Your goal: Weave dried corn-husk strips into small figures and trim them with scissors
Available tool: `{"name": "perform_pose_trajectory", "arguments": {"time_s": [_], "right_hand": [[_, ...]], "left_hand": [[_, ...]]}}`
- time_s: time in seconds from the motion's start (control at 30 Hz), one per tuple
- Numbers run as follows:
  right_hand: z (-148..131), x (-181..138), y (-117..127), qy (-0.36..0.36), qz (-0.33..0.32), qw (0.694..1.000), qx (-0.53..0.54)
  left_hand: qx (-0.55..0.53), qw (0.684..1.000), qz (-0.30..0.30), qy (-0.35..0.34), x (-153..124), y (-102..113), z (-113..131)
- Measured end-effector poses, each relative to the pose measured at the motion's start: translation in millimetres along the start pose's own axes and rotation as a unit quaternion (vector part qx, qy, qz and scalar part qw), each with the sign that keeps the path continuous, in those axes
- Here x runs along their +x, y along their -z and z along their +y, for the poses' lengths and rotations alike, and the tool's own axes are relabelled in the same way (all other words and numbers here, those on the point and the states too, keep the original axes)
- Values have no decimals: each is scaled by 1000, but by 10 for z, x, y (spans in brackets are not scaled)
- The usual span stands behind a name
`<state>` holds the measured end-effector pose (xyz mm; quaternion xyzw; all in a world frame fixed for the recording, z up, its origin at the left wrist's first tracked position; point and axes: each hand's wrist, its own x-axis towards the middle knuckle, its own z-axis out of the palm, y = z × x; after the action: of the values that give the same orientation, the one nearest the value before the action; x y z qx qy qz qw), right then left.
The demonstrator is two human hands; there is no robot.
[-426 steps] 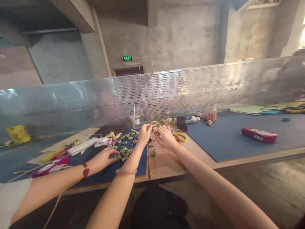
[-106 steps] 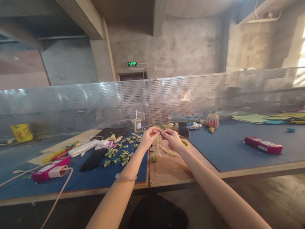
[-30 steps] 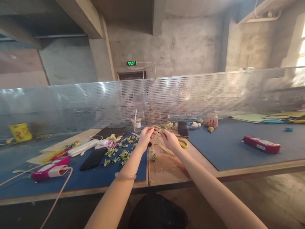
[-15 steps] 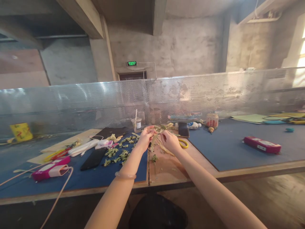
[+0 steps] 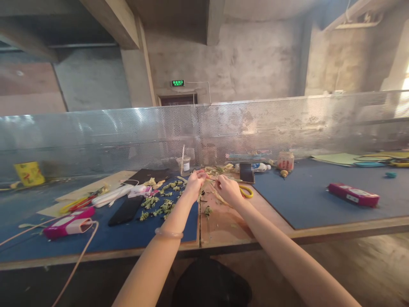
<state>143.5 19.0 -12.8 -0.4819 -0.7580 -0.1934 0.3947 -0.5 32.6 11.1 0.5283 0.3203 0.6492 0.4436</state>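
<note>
My left hand (image 5: 195, 186), with a pale bangle (image 5: 168, 233) on its wrist, is closed in a pinch over the middle of the bench. Close to its right, my right hand (image 5: 227, 189) has its fingers curled and pinched together. A thin, partly dark strand (image 5: 211, 179) spans the gap between the fingertips; its kind is too small to tell. Clusters of small green leafy pieces (image 5: 166, 207) lie on the blue mat left of my hands. A single green piece (image 5: 208, 211) rests below them on the bare wood, and yellow-handled scissors (image 5: 246, 192) lie beside my right hand.
A black phone (image 5: 126, 211), a magenta box (image 5: 68, 224) and a pink cable lie left. A plastic cup with a straw (image 5: 183, 165) and a jar (image 5: 285, 161) stand near the perforated metal screen (image 5: 223, 128). Another magenta box (image 5: 354, 195) sits right.
My hands stay nearly in place with slight finger movement, and the strand between them shows more plainly. The view has shifted slightly; the things on the bench have not moved.
</note>
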Motion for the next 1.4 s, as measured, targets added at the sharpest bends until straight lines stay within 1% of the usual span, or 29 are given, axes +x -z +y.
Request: {"name": "perform_pose_trajectory", "arguments": {"time_s": [0.1,0.17,0.3,0.37,0.43,0.6,0.67,0.77,0.87,1.03,1.13,1.3,1.4], "right_hand": [[18,1,-12,-9,9,999,30],[26,4,-19,-17,22,998,61],[31,10,-16,-17,44,993,110],[32,10,-9,-16,47,992,117],[38,10,-7,-19,46,992,114],[67,10,-22,-39,45,994,93],[71,8,-17,-45,39,995,84],[60,2,14,-47,30,996,74],[44,-5,51,-48,26,996,68],[47,-7,59,-43,25,997,61],[54,-4,43,-50,18,997,48],[44,-12,28,-52,12,998,32],[35,-20,28,-40,8,999,27]], "left_hand": [[63,998,-28,-4,-10,11,-15],[81,996,-43,-10,-14,5,-25],[124,992,-35,10,-26,-25,-32],[146,988,-52,10,-43,-37,-17],[130,988,-83,7,-66,-47,11],[64,980,-184,52,-125,-68,65],[52,975,-207,58,-140,-71,62],[22,971,-225,74,-157,-71,54],[8,971,-219,89,-173,-72,70],[34,973,-206,95,-174,-64,80],[55,977,-194,68,-150,-45,43],[127,982,-139,14,-119,-30,11],[155,980,-123,-14,-107,-28,11]]}}
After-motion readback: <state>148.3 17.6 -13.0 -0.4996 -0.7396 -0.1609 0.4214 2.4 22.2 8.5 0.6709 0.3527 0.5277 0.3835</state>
